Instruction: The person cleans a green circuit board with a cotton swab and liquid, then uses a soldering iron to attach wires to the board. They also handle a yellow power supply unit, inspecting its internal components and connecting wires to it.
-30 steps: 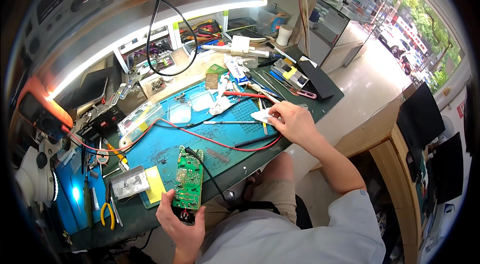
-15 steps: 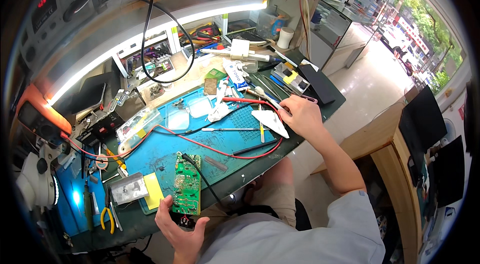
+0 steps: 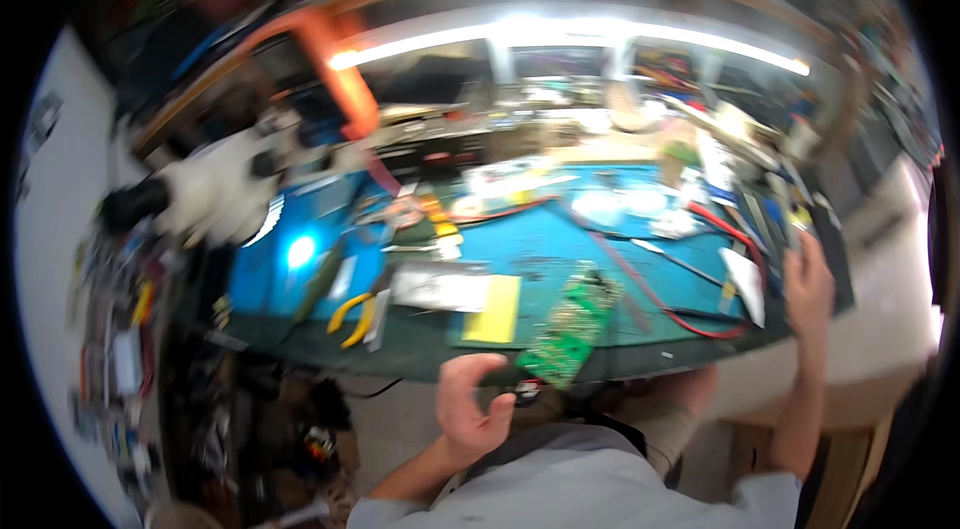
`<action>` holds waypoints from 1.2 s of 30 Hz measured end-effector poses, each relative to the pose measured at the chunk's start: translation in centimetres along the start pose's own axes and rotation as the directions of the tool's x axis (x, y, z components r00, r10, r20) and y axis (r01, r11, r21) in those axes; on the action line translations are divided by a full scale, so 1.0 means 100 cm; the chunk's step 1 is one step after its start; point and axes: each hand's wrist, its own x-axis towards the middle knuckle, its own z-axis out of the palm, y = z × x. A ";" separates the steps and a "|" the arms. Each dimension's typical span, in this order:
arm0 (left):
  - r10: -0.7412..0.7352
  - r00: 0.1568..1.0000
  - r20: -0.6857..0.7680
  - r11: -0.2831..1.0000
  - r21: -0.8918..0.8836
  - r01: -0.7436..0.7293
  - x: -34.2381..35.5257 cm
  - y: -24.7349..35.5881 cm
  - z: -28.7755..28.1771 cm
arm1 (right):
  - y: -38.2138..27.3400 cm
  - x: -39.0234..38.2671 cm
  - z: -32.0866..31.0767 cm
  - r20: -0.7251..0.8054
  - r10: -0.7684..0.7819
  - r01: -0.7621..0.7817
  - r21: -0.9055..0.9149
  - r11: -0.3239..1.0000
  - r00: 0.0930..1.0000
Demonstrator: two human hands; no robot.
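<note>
Motion blurs the view. My left hand (image 3: pixel 470 404) is open at the bench's front edge, fingers apart beside the lower end of a green circuit board (image 3: pixel 570 324), whose dark part underneath sits by the fingertips. My right hand (image 3: pixel 808 279) is at the right of the bench, fingers closed round a slim object with a yellowish part, too smeared to make out. A white triangular piece (image 3: pixel 744 289) lies left of it, near red and black test leads (image 3: pixel 715 334).
A blue mat (image 3: pixel 630 239) carries scattered tools. A white microscope (image 3: pixel 210 194), an orange multimeter (image 3: pixel 355 79), yellow-handled cutters (image 3: pixel 350 329), a tray (image 3: pixel 435 284) and a yellow pad (image 3: pixel 495 309) are leftward. A light strip (image 3: pixel 700 49) crosses the back; a wooden cabinet (image 3: pixel 850 459) stands lower right.
The view has swung left, bringing the microscope and left wall in. My right hand has left the white piece and moved onto the slim object among the tools at the right.
</note>
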 end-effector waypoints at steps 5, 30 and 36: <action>0.185 0.982 -0.029 0.979 0.096 -0.182 0.022 -0.008 -0.054 | 0.022 0.001 0.011 0.109 -0.011 -0.003 0.127 0.992 0.994; 0.190 0.809 -0.557 0.916 0.397 0.057 0.055 -0.140 -0.263 | -0.108 -0.001 -0.020 -0.254 -0.096 0.150 0.206 0.967 0.963; 0.350 0.872 -0.343 0.858 0.490 -0.152 0.054 -0.124 -0.238 | -0.200 0.100 -0.024 -0.217 -0.038 0.163 0.594 0.788 0.975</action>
